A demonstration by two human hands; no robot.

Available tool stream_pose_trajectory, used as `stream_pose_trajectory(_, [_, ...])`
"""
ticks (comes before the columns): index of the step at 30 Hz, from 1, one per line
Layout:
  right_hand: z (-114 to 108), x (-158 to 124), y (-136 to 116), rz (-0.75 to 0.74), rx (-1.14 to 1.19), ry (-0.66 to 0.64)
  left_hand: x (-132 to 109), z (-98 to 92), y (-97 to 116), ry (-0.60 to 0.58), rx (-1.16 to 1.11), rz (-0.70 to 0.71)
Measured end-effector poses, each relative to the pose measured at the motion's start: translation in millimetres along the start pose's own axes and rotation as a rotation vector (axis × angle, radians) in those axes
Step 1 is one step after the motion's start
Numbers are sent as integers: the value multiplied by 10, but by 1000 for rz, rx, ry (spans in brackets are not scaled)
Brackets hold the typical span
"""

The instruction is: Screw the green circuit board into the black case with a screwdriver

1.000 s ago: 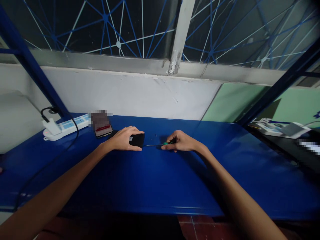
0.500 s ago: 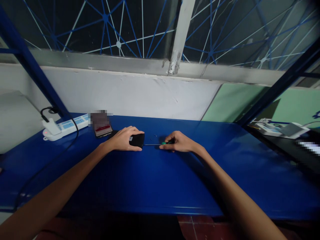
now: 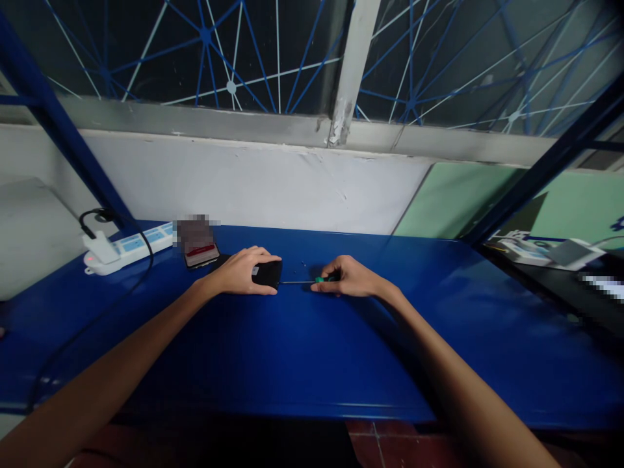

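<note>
My left hand (image 3: 240, 272) is closed around a flat black box-shaped device (image 3: 267, 273) lying on the blue table, thumb on its near side and fingers over its far side. A small pale label shows on the device between thumb and fingers. In my right hand (image 3: 350, 276) is a screwdriver (image 3: 297, 282) with a green handle, gripped between thumb and fingers. Its thin metal shaft lies level, pointing left, and its tip meets the near right corner of the device. Tiny loose pieces, apparently screws (image 3: 303, 264), lie on the table behind the shaft.
A white power strip (image 3: 134, 244) with a plugged-in adapter and black cable lies at the left of the blue table (image 3: 292, 351). Beside it is a dark wallet-like item (image 3: 199, 242). Blue frame posts rise on both sides. White and dark objects sit at the far right.
</note>
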State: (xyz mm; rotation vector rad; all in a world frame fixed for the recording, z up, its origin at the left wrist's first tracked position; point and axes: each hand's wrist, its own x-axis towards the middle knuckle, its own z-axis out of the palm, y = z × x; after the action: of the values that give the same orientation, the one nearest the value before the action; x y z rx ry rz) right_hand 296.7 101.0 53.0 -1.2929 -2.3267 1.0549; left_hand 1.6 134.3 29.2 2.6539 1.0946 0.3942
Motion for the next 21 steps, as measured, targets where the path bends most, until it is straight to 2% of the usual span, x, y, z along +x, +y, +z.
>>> stream_pose_trajectory(13, [12,-2,-13,3,-36,21,-2,13,-27,-6,14,-2])
stream_pose_trajectory(21, [-16,-5,-21,39,11,-102,-7,21,-32,6,18,14])
